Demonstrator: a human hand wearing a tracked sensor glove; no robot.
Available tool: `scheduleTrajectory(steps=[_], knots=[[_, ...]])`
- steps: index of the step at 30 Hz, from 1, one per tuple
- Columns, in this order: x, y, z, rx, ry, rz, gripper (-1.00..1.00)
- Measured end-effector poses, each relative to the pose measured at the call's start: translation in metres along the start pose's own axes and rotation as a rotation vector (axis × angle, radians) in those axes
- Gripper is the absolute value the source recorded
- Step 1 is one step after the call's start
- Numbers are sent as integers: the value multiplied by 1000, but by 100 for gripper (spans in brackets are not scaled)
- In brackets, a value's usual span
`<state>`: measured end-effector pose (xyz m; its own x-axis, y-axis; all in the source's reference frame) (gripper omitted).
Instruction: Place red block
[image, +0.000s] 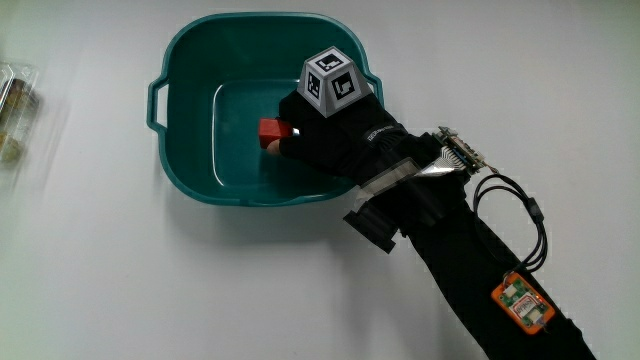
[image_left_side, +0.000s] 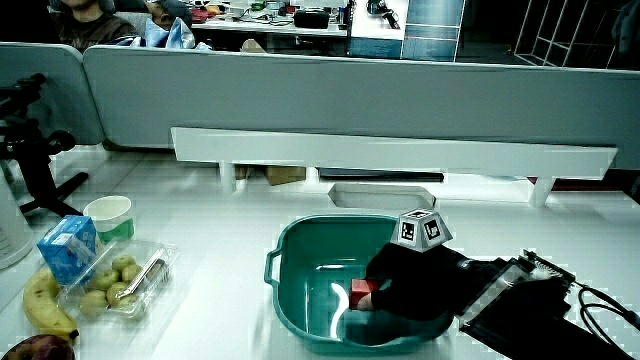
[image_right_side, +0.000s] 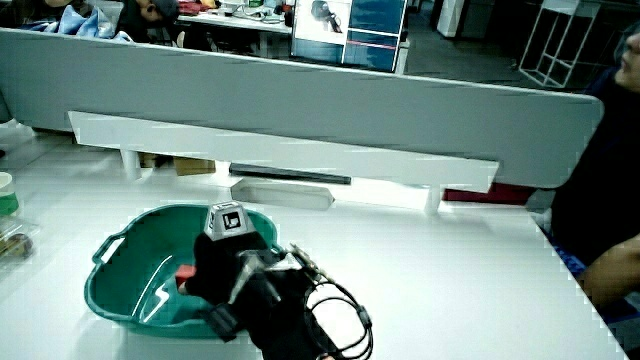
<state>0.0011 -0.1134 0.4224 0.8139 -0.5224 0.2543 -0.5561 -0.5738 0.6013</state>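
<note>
A small red block (image: 272, 131) lies low inside the teal tub (image: 190, 60), near its floor. The gloved hand (image: 325, 135) reaches into the tub over its rim, fingers curled around the block. The patterned cube (image: 332, 82) rides on the back of the hand. In both side views the red block (image_left_side: 362, 290) (image_right_side: 186, 271) shows just in front of the fingers, down inside the tub (image_left_side: 300, 250) (image_right_side: 120, 285). The forearm (image: 470, 270) runs out over the tub's rim toward the person.
In a side view, a clear tray of small green fruit (image_left_side: 120, 282), a banana (image_left_side: 45, 305), a blue carton (image_left_side: 68, 248) and a cup (image_left_side: 108, 213) stand beside the tub. A white shelf (image_left_side: 390, 150) runs along the low partition.
</note>
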Motion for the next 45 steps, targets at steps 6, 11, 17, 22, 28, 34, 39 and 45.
scheduleTrajectory(steps=[6,11,17,22,28,34,39,45], knots=[[2,10,-5,-31,8,-18,0],[6,15,-11,-49,14,-39,0],[2,18,-12,-71,-2,-41,0],[3,22,-16,-92,-7,-64,0],[2,23,-16,-120,-6,-74,0],[3,23,-17,-143,-9,-105,-43],[2,11,-10,-146,19,-82,-79],[9,-15,5,-113,81,-19,-100]])
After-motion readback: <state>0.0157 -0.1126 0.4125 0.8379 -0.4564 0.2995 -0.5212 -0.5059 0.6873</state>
